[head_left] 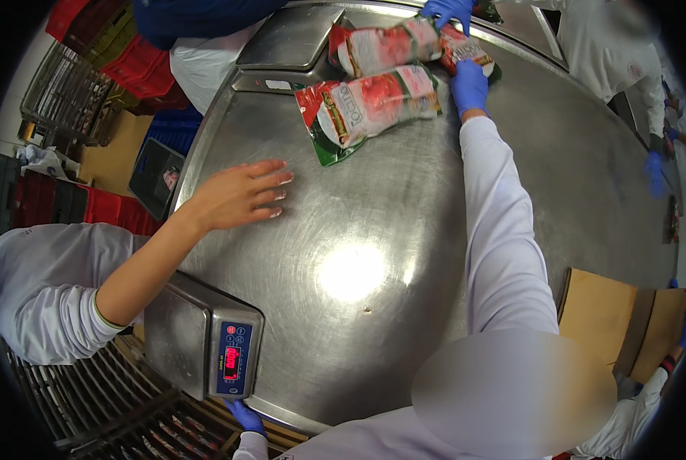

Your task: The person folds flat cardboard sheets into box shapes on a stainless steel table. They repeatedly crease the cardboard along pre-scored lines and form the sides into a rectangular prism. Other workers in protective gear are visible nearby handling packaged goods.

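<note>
My right hand (pixel 469 86), in a blue glove, reaches across the steel table (pixel 320 222) to the far side. Its fingers are closed on a small red and green food pouch (pixel 464 52). Another blue-gloved hand (pixel 449 11) rests against that pouch from the far edge. Left of it lie two larger shiny red, white and green pouches, one nearer (pixel 377 103) and one behind (pixel 385 47). My left hand (pixel 245 416), also gloved, is low at the near table edge beside a scale (pixel 236 353); its fingers are partly hidden.
A co-worker's bare hand (pixel 243 192) stretches over the table from the left. A second scale (pixel 289 38) stands at the far left. An opened cardboard box (pixel 600 314) is at the right, and red crates (pixel 140 73) are stacked at upper left. Other people stand around the table.
</note>
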{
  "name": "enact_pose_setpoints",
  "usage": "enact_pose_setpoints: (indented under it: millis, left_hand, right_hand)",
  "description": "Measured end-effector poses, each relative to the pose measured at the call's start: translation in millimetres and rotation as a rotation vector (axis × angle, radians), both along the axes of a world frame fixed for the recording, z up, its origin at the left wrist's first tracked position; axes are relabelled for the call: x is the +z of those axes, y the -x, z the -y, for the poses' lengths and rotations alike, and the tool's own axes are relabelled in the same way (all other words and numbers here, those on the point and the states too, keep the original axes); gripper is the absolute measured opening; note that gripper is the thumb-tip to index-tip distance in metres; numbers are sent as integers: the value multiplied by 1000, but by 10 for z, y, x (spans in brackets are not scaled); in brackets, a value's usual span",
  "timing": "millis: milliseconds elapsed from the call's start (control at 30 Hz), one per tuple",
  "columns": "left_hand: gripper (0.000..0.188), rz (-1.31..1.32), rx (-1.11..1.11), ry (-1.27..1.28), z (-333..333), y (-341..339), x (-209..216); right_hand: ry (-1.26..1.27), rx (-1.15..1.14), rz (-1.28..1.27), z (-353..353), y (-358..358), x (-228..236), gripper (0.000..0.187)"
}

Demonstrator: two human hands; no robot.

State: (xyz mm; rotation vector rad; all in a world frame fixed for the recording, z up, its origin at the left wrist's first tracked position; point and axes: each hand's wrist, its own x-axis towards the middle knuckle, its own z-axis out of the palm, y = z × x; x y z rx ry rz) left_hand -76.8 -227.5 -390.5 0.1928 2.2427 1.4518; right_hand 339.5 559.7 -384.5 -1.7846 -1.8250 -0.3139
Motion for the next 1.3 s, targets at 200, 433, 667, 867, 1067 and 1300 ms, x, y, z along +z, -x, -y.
enact_pose_setpoints:
  millis: [200,433,667,867,1067,1300]
  left_hand:
    - [62,31,12,-66,47,33,-66]
    - [66,32,52,-119,45,60,-107]
    - [67,-10,22,-133,4,38,-85]
    - [68,57,48,-241,-65,-21,-14]
    - [68,8,47,-167,-99,-57,-19]
    - [66,12,71,-190,-98,-36,-56]
  right_hand:
    - [91,-86,-25,449,-699,27,12]
    - [-78,66,204,1054,-954,353,11]
    - [122,80,182,952,-268,770,15]
    - [275,-38,-85,713,-486,1450,28]
    - [434,311,-181,956,-379,2315,18]
    - [280,1051,232,1568,885,3314,13]
